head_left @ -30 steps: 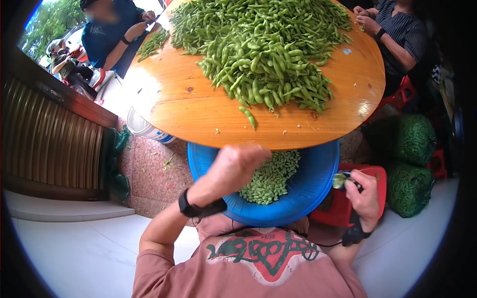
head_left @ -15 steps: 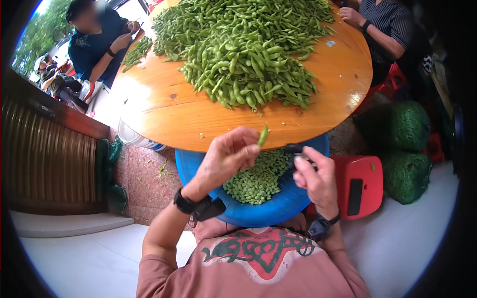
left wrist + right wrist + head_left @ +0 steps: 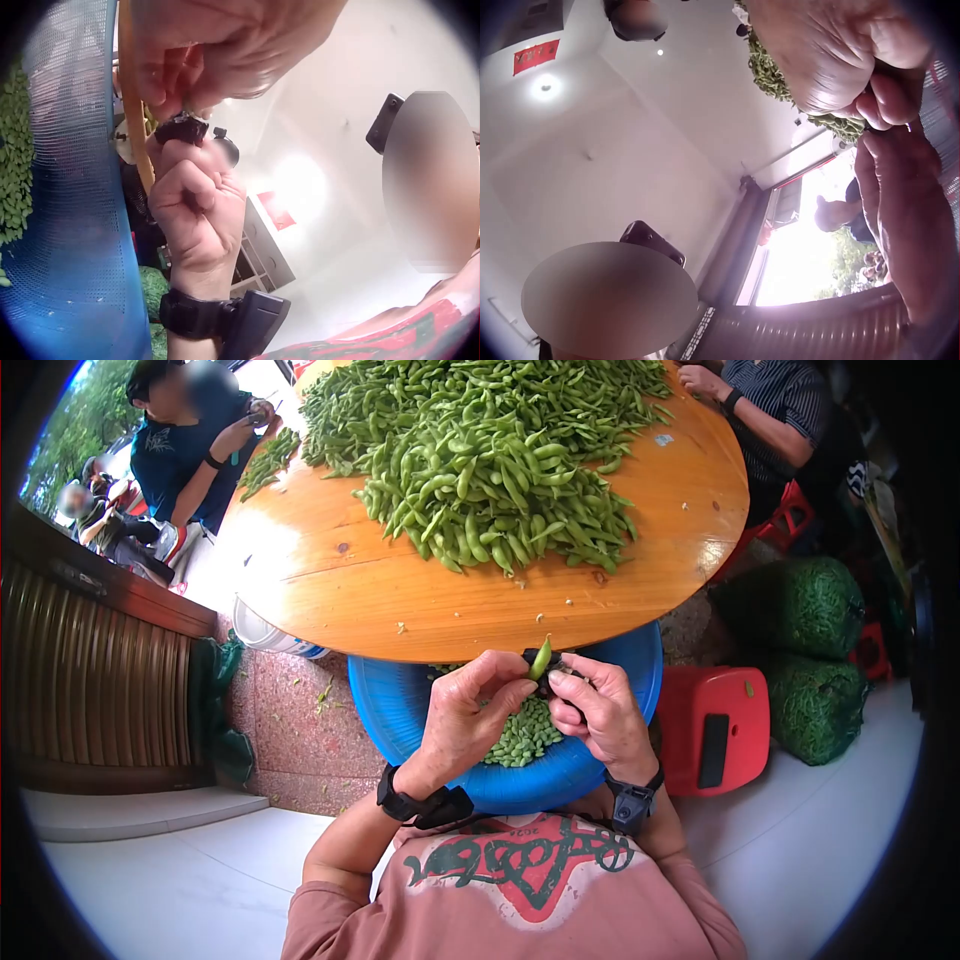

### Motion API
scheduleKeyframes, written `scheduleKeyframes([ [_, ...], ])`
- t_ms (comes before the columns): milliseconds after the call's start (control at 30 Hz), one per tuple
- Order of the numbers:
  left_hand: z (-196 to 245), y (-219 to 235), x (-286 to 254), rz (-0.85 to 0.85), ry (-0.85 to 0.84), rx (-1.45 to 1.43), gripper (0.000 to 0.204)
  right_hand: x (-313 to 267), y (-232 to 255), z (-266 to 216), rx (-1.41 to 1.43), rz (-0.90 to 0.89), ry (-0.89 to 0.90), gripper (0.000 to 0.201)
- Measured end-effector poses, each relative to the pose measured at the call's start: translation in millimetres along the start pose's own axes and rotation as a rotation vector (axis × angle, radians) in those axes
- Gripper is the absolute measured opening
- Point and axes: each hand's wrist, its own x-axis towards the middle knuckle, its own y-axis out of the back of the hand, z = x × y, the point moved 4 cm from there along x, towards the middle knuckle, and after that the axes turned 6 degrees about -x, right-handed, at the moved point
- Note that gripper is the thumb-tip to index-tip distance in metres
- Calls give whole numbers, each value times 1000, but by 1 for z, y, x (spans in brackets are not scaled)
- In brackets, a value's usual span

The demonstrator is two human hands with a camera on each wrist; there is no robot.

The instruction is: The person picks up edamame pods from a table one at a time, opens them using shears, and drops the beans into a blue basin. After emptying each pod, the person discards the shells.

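Observation:
Over the blue basin (image 3: 375, 710) my two hands meet, close to the table's near edge. My left hand (image 3: 462, 705) pinches a green soybean pod (image 3: 541, 659) between thumb and fingers, with the pod's tip pointing up. Curled close beside it, my right hand (image 3: 606, 718) grips a small black tool (image 3: 182, 130) that reaches the pod; its kind cannot be told. In the left wrist view the tool sits at the thumb and fingertips. Shelled green beans (image 3: 525, 738) lie in the basin below, partly hidden by the hands.
A large heap of soybean pods (image 3: 480, 470) covers much of the wooden table (image 3: 310, 585). A red stool (image 3: 735, 730) and full green net bags (image 3: 815, 710) stand at the right. A white bucket (image 3: 265, 635) is at the left. Two people sit across the table.
My left hand came back from the table edge with a pod. My right hand moved left from beside the red stool, bringing the black tool up to the pod.

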Motion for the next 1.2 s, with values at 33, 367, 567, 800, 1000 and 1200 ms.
scheduleKeyframes([
  [33,1,0,0,-2,-67,113,9,0,1,0,1,0,0,9],
  [367,-9,4,-5,-122,160,-238,14,-5,1,2,-34,-76,8,14],
  [567,-7,-4,-5,-314,488,-778,24,-10,-2,-5,30,-207,-85,14],
  [800,10,-5,4,-242,108,279,21,-9,-7,-8,-853,13,347,10],
  [1000,9,2,-2,-307,-79,376,19,-6,3,6,-894,24,313,11],
  [1200,-31,-7,-18,-123,404,-466,33,-9,-19,2,-1129,191,576,11],
])
